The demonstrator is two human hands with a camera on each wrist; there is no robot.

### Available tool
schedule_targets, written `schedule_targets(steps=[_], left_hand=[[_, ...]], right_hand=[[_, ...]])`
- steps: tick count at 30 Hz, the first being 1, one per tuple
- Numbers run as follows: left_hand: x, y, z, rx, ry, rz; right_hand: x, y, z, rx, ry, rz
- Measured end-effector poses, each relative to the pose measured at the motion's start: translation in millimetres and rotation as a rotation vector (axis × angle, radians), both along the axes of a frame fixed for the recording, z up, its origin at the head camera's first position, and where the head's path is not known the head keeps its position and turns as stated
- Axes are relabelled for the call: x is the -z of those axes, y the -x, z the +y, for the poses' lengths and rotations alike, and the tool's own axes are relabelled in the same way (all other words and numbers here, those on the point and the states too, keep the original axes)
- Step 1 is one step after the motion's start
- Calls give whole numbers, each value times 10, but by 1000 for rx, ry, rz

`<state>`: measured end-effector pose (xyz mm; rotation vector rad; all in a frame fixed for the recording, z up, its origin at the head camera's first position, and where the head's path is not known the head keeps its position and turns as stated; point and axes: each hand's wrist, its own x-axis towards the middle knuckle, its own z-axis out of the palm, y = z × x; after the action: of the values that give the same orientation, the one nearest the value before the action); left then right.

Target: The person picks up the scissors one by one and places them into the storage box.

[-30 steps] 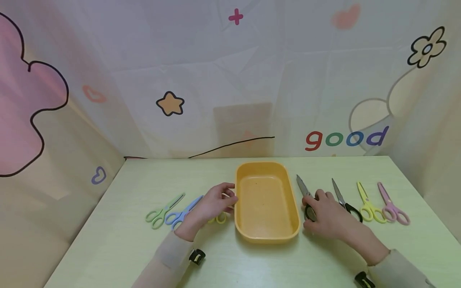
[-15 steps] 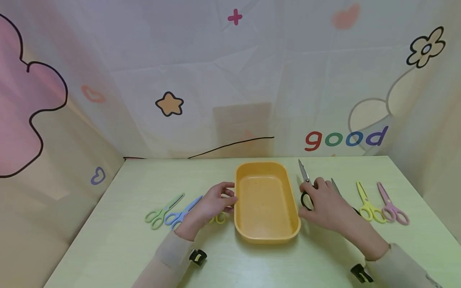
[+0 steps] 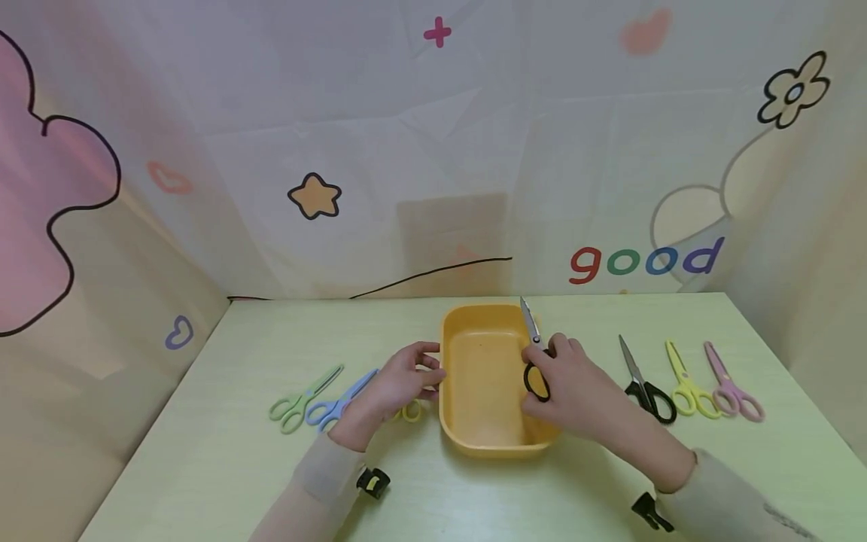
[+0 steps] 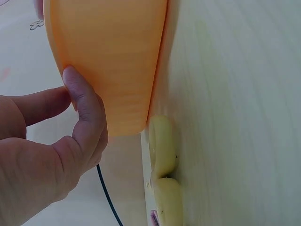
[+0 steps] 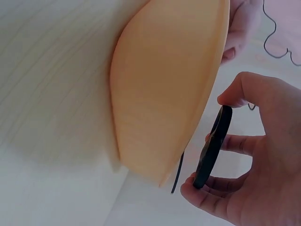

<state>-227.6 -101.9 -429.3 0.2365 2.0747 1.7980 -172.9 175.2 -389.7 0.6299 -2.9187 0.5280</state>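
A yellow-orange rectangular tray (image 3: 497,450) stands mid-table. At its left rim is my left hand (image 3: 400,384); the left wrist view shows my thumb and curled fingers pinching the edge of the tray wall (image 4: 113,61). My right hand (image 3: 572,388) grips black-handled scissors (image 3: 531,324) over the tray's right side, blades pointing away and up. From the right wrist view, the black handle (image 5: 214,148) sits between thumb and fingers, just outside the tray's rim. Part of the handle is hidden by my hand in the head view.
Right of the tray lie another black-handled pair of scissors (image 3: 646,391), yellow scissors (image 3: 689,388) and pink scissors (image 3: 731,391). On the left are green scissors (image 3: 301,403), blue scissors (image 3: 335,406) and a partly hidden yellow pair (image 3: 409,411). A printed curtain (image 3: 366,150) hangs behind the table.
My right hand has lifted the black-handled scissors from the table right of the tray and carried them left, over the tray's right side. My left hand stays at the rim.
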Motion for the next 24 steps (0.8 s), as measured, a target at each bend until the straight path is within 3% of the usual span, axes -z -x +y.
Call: schedule_targets(steps=[7, 17, 24], left_hand=[[-10, -8, -9, -5, -18, -15], [19, 20, 11, -10, -24, -29], [21, 19, 11, -7, 8, -27]], right_hand=[[46, -19, -258, -63, -46, 15], [147, 46, -507, -52, -108, -81], [237, 121, -626, -86, -117, -145]])
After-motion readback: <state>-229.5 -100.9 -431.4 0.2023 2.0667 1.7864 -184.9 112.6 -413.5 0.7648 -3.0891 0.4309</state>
